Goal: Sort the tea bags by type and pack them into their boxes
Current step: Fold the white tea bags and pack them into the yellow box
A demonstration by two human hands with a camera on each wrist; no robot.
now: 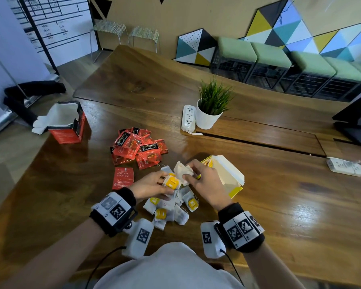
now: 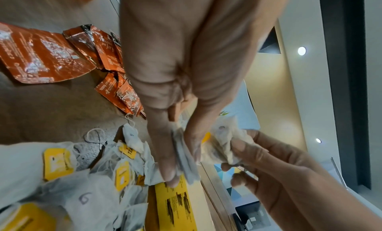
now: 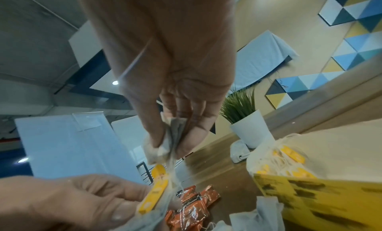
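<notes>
White paper tea bags with yellow tags (image 1: pixel 171 207) lie heaped at the table's near middle. Above the heap both hands hold a bunch of these bags (image 1: pixel 182 171). My left hand (image 1: pixel 154 185) grips bags with a yellow tag (image 1: pixel 171 182) showing; in the left wrist view its fingers (image 2: pixel 171 152) pinch a bag (image 2: pixel 186 162). My right hand (image 1: pixel 198 176) pinches crumpled bags (image 3: pixel 165 146) between thumb and fingertips. The open yellow box (image 1: pixel 227 176) lies just right of the hands, with tags inside (image 3: pixel 289 154). Red foil tea packets (image 1: pixel 138 149) are piled behind the hands. The open red box (image 1: pixel 68 124) stands far left.
A single red packet (image 1: pixel 122 177) lies left of my left hand. A potted plant (image 1: pixel 211 109) and a white power strip (image 1: pixel 188 117) stand behind the yellow box. Another power strip (image 1: pixel 345 166) lies at the right. A dark monitor base (image 1: pixel 356 119) is at far right.
</notes>
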